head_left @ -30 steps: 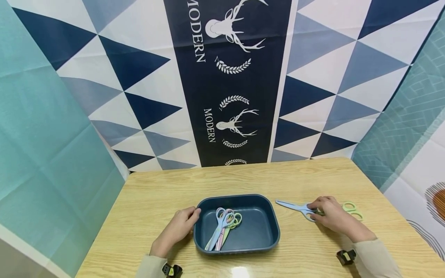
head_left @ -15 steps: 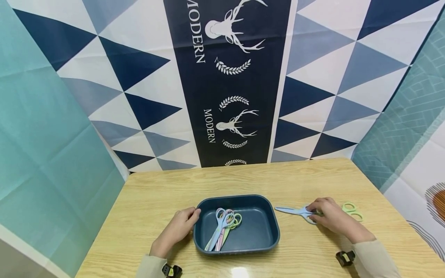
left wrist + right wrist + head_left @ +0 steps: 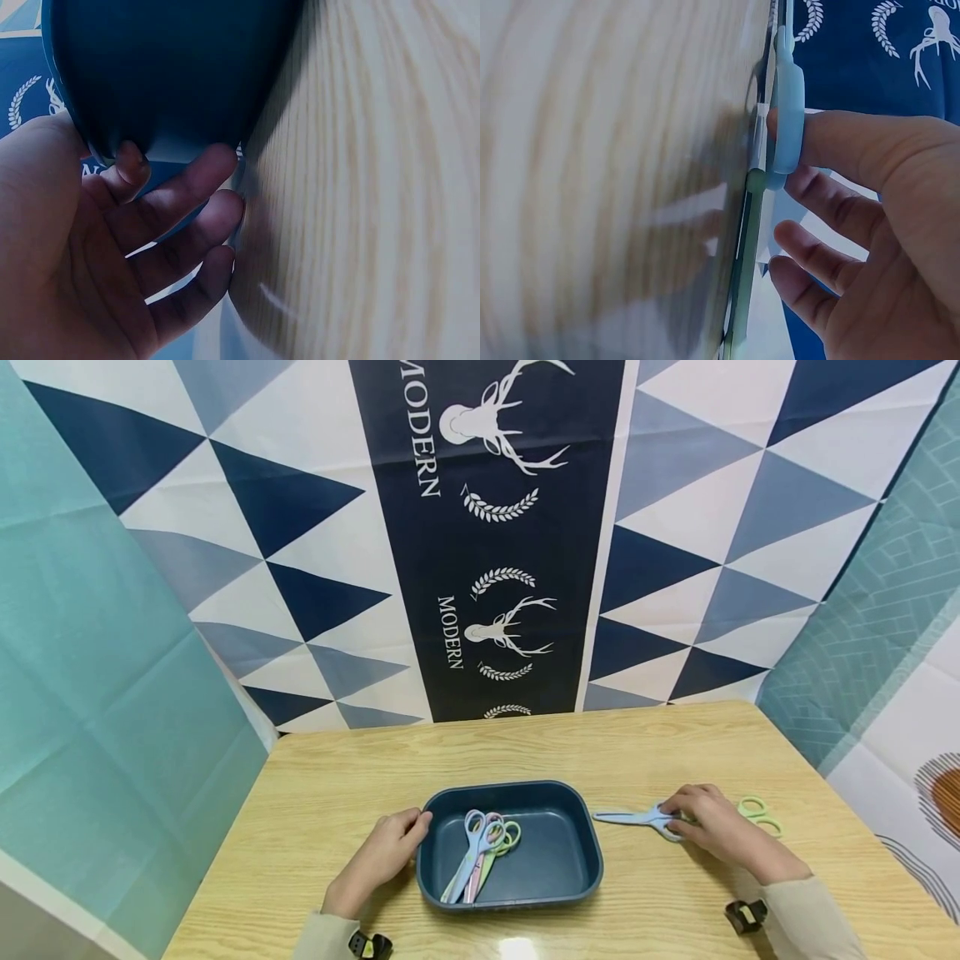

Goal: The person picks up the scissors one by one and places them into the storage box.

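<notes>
In the head view my left hand (image 3: pixel 386 847) holds the left rim of a dark blue plastic tray (image 3: pixel 551 856). The left wrist view shows its fingers against the outer wall of the tray (image 3: pixel 172 75). To the right, my right hand (image 3: pixel 712 831) pinches light blue scissors (image 3: pixel 626 817) by a handle loop, thumb and index finger on it; the blades point left toward the tray. Green scissors (image 3: pixel 767 820) lie flat under that hand, which covers their middle. Up close, the blue handle (image 3: pixel 789 120) stands slightly above the green scissors (image 3: pixel 742 277).
Inside the tray's left half lies a pile of several scissors: blue ones (image 3: pixel 465 870) on top, with pink ones (image 3: pixel 472 887) and green ones (image 3: pixel 504 843) beneath. Everything rests on a light wooden table (image 3: pixel 360 768), with a patterned cloth (image 3: pixel 510 543) hanging behind its back edge.
The blue scissors have swung round in my right hand: their tips have come nearer to me and a little closer to the tray. My left hand and the tray have stayed put.
</notes>
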The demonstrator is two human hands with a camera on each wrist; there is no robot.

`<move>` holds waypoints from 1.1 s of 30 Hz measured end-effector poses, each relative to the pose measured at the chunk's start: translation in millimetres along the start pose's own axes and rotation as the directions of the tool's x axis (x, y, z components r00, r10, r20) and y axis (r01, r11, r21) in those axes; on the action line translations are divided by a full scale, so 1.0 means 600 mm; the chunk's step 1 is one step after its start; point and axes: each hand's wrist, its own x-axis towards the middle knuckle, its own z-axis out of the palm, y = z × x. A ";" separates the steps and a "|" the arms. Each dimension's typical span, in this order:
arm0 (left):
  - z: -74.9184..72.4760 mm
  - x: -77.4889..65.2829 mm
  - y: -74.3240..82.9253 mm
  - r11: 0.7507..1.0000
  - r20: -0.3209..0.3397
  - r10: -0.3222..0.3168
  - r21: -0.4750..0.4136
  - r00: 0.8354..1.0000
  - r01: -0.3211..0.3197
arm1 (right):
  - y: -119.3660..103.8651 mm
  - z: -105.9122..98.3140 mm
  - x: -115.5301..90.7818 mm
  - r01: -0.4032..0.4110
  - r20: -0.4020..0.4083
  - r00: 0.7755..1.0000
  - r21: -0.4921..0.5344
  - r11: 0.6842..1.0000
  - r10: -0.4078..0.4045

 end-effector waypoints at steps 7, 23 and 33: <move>0.000 -0.001 -0.001 1.000 0.003 -0.002 -0.009 1.000 0.002 | -0.001 -0.002 0.000 0.026 -0.010 1.000 -0.004 1.000 -0.026; -0.003 -0.002 0.009 1.000 -0.013 0.026 0.010 1.000 -0.026 | 0.001 -0.005 -0.004 0.042 -0.023 0.999 -0.018 0.999 -0.042; -0.001 -0.003 0.004 1.000 -0.009 0.016 0.010 1.000 -0.016 | 0.000 -0.011 -0.002 0.087 -0.052 0.995 -0.031 0.996 -0.088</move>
